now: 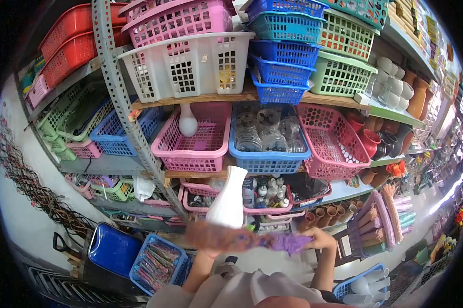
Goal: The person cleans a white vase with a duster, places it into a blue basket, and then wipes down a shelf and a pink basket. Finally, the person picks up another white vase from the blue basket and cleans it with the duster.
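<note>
A tall white vase (226,205) with a narrow neck is held up in front of the shelves, tilted slightly to the right. My left hand (207,253) is at its base; most of its fingers are hidden behind a cloth. That brown and purple cloth (290,243), smeared by motion, stretches across the vase's lower end. At the cloth's purple end, my right hand (321,240) is closed on it. Behind the vase, a pink basket (164,150) on the middle shelf contains another white vase (188,124).
A blue basket (270,155) of clear glassware and another pink basket (362,160) share that shelf. Stacked baskets (285,69) rise above. A metal post (119,90) stands at left. On the floor are a basket of packets (157,263) and a basket of white cylinders (365,287).
</note>
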The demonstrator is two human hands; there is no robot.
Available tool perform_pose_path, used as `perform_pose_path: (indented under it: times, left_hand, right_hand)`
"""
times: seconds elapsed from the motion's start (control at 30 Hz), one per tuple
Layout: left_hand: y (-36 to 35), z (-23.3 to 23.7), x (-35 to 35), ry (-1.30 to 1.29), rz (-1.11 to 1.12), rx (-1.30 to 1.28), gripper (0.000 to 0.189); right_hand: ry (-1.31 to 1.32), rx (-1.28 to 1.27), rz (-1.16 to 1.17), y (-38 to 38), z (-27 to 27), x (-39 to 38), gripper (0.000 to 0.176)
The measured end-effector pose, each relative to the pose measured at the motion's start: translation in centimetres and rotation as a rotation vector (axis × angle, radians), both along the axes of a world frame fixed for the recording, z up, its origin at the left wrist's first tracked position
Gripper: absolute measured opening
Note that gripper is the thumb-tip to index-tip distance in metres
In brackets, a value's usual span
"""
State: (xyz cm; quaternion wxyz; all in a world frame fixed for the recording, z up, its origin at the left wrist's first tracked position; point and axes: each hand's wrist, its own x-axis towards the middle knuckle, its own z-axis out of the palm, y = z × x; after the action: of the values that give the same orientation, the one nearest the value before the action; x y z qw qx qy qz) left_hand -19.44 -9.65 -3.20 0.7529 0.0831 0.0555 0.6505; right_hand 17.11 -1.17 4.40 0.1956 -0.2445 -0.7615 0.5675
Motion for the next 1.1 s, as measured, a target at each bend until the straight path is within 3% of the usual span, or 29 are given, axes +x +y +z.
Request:
perform_pose_path:
  times: [0.1, 0.13, 0.17, 0.27, 0.33, 0.37, 0.43, 0.47, 0.5, 0.57, 0.63, 0.7, 0.73, 0.77, 0.83, 0.87, 0.9, 0.93, 0.97, 1.03, 1.1]
  left_hand:
    - [-1.2, -0.5, 0.4, 0.264, 0.093, -0.068, 0.094]
    - [-1.4, -0.4, 0.9, 0.39, 0.161, -0.06, 0.093]
    - [-1.6, 0.1, 0.9, 0.481, 0.134, -0.047, 0.093]
    - [-1.4, 1.3, 1.7, 0.597, 0.214, 0.042, 0.092]
    - [-1.4, 2.2, 1.5, 0.216, 0.131, -0.171, 0.086]
    - [-1.3, 2.6, 1.6, 0.089, 0.106, -0.244, 0.084]
    - [-1.7, 3.9, 2.8, 0.631, 0.277, 0.013, 0.092]
    - [-1.5, 3.1, 2.7, 0.681, 0.291, 0.038, 0.094]
    - [-1.4, 3.3, 2.9, 0.682, 0.291, 0.042, 0.094]
    - [-1.4, 3.9, 3.5, 0.877, 0.41, 0.063, 0.095]
    - [-0.6, 3.8, 3.0, 0.396, 0.321, -0.192, 0.104]
    - [-0.1, 3.7, 2.8, 1.416, 0.715, 0.234, 0.105]
    - [-1.0, 6.7, 4.0, 1.225, 0.623, 0.15, 0.104]
    - [-0.9, 6.7, 3.9, 1.303, 0.713, 0.197, 0.104]
    - [-1.1, 7.3, 4.0, 1.514, 0.791, 0.258, 0.106]
    - [-1.3, 7.3, 4.1, 1.576, 0.78, 0.228, 0.107]
    - [-1.4, 7.3, 4.2, 1.639, 0.766, 0.199, 0.109]
    - [-1.3, 7.2, 3.4, 1.903, 0.686, 0.375, 0.106]
    - [-1.0, 6.2, 3.3, 1.903, 0.682, 0.375, 0.106]
    - [-1.0, 5.7, 3.9, 1.896, 0.783, 0.325, 0.101]
    - [-1.6, 7.4, 4.8, 1.801, 0.866, 0.156, 0.099]
  right_hand:
    - [0.043, -0.028, -0.172, -1.4, 0.9, -0.4, 0.026]
    - [-0.039, -0.129, -0.39, -2.3, 1.8, -0.6, 0.021]
    - [0.058, -0.166, -0.54, -2.5, 1.0, -1.1, 0.019]
    - [-0.025, -0.061, -0.365, -2.7, -1.1, 1.1, 0.022]
    - [0.098, 0.027, -0.071, -2.9, -0.9, 1.3, 0.022]
    - [0.101, 0.029, -0.074, -2.9, -0.8, 1.4, 0.022]
    - [0.062, -0.097, -0.377, -3.6, -0.1, 1.2, 0.025]
    - [0.055, -0.22, -0.597, -4.4, 0.9, 0.1, 0.028]
    - [0.057, -0.218, -0.598, -4.3, 0.4, 0.4, 0.028]
    - [0.033, -0.009, -0.242, -4.1, -1.7, 1.6, 0.033]
    - [0.019, 0.053, -0.148, -4.0, -2.0, 1.8, 0.037]
    - [0.044, -0.072, -0.263, -4.2, -2.1, 1.8, 0.038]
    - [0.077, -0.154, -0.408, -4.6, -0.9, 1.1, 0.037]
    - [0.075, -0.151, -0.407, -4.8, -0.1, 0.7, 0.037]
    - [0.091, -0.287, -0.638, -5.0, 0.8, 0.0, 0.035]
    - [-0.021, -0.187, -0.479, -4.5, -0.4, 1.2, 0.035]
    - [-0.022, -0.185, -0.477, -4.4, -0.8, 1.5, 0.035]
    - [-0.007, -0.106, -0.326, -4.5, -1.1, 1.6, 0.035]
    - [0.008, -0.028, -0.176, -4.7, -1.3, 1.6, 0.035]
    - [-0.007, 0.011, -0.184, -4.8, -0.8, 1.2, 0.036]
    - [-0.06, -0.082, -0.42, -5.1, -0.7, 1.1, 0.035]
